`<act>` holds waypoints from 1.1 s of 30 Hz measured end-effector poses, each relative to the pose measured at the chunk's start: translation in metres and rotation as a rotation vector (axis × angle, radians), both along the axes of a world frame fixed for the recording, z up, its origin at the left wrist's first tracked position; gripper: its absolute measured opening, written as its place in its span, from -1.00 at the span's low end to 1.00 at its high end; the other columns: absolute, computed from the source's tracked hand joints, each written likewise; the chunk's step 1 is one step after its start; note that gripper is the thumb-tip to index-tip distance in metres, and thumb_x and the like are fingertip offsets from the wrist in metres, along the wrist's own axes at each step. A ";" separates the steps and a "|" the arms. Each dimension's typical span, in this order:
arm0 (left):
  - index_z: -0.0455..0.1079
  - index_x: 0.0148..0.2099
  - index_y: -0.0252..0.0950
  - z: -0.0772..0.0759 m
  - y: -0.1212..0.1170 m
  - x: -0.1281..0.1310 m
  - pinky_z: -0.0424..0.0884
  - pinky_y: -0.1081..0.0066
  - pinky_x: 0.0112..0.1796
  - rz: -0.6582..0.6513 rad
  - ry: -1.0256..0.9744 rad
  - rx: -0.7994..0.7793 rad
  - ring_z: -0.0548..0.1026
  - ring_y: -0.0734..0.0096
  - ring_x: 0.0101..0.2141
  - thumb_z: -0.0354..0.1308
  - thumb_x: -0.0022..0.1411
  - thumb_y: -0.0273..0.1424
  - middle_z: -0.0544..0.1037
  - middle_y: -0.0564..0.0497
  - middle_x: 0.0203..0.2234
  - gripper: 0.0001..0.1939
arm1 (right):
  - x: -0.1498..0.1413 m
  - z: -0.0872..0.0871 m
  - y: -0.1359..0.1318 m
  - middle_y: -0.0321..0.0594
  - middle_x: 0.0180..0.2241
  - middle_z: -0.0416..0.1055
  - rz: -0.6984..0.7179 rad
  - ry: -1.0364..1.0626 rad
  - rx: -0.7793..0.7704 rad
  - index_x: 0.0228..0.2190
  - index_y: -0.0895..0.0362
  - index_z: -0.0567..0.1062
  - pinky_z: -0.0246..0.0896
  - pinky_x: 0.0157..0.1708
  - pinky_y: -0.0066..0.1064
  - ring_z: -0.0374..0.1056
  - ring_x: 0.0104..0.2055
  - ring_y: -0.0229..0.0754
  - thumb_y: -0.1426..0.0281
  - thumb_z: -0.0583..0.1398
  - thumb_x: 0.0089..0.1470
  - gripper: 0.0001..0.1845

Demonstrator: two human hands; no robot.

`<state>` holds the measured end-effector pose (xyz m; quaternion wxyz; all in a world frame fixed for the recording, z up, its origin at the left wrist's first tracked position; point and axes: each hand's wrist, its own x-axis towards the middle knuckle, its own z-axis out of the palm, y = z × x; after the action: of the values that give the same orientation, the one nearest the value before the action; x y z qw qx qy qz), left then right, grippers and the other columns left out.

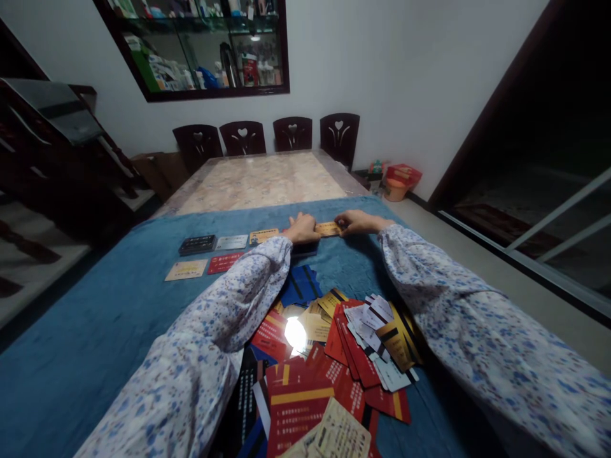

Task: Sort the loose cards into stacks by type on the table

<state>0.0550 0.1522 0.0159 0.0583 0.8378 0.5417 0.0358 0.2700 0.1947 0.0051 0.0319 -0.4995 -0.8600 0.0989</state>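
1. My left hand (302, 229) touches the yellow card (327, 229) at its left end, whether clamped I cannot tell; my right hand (359, 222) pinches the right end.
2. Over the blue cloth (191, 324), between my hands, it's probably light, stiff, slick.
3. Its short edges suit fingertips best.

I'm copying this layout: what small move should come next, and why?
Probably straighten the yellow card between the hands and release it: the right hand touches its end, and it sits roughly in line with the black stack and white card.
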 end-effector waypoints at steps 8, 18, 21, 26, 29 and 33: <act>0.60 -0.16 -0.30 0.002 0.002 0.002 0.36 -0.12 0.09 0.032 0.035 -0.019 0.41 -0.17 0.10 0.23 0.15 -0.36 0.63 -0.23 -0.14 -0.78 | -0.002 -0.002 0.001 -0.24 -0.32 0.59 0.045 -0.016 0.016 -0.22 0.10 0.64 0.21 -0.34 -0.47 0.43 -0.29 -0.16 0.39 0.30 -0.07 -0.70; 0.59 -0.16 -0.28 0.003 0.005 0.004 0.36 -0.18 0.08 0.022 0.064 -0.012 0.38 -0.19 0.11 0.26 0.14 -0.32 0.60 -0.24 -0.05 -0.77 | -0.005 -0.003 -0.006 -0.19 -0.25 0.62 0.039 -0.019 0.052 -0.11 0.14 0.65 0.21 -0.28 -0.46 0.46 -0.24 -0.12 0.41 0.28 -0.03 -0.62; 0.59 -0.17 -0.25 0.002 0.006 0.004 0.36 -0.15 0.09 0.022 0.064 -0.010 0.37 -0.15 0.11 0.28 0.13 -0.31 0.61 -0.19 -0.09 -0.78 | -0.006 -0.004 -0.007 -0.13 -0.19 0.64 0.043 -0.018 0.059 -0.06 0.16 0.66 0.24 -0.22 -0.45 0.49 -0.19 -0.09 0.41 0.27 0.00 -0.58; 0.61 -0.14 -0.29 0.004 0.002 0.005 0.35 -0.13 0.12 0.021 0.085 -0.026 0.39 -0.16 0.12 0.25 0.17 -0.34 0.62 -0.20 -0.10 -0.77 | -0.004 -0.007 -0.010 -0.08 -0.13 0.65 0.051 0.020 0.078 -0.04 0.18 0.68 0.28 -0.18 -0.44 0.52 -0.13 -0.06 0.39 0.27 0.05 -0.59; 0.61 -0.09 -0.29 0.006 0.001 0.006 0.34 -0.13 0.12 0.023 0.095 -0.031 0.38 -0.15 0.13 0.23 0.19 -0.35 0.62 -0.20 -0.06 -0.74 | -0.004 -0.007 -0.012 -0.07 -0.13 0.65 0.057 0.020 0.099 -0.05 0.18 0.69 0.29 -0.17 -0.45 0.53 -0.13 -0.06 0.38 0.27 0.09 -0.62; 0.60 -0.05 -0.28 0.006 0.001 0.006 0.32 -0.13 0.13 0.025 0.099 -0.047 0.34 -0.17 0.17 0.22 0.21 -0.32 0.60 -0.20 -0.01 -0.71 | -0.005 -0.008 -0.014 -0.06 -0.11 0.65 0.052 -0.012 0.121 -0.05 0.20 0.68 0.27 -0.18 -0.48 0.53 -0.12 -0.09 0.38 0.26 0.13 -0.63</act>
<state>0.0614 0.1535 0.0221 0.0507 0.8302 0.5549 -0.0175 0.2651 0.1810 -0.0027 0.0543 -0.4747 -0.8773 0.0446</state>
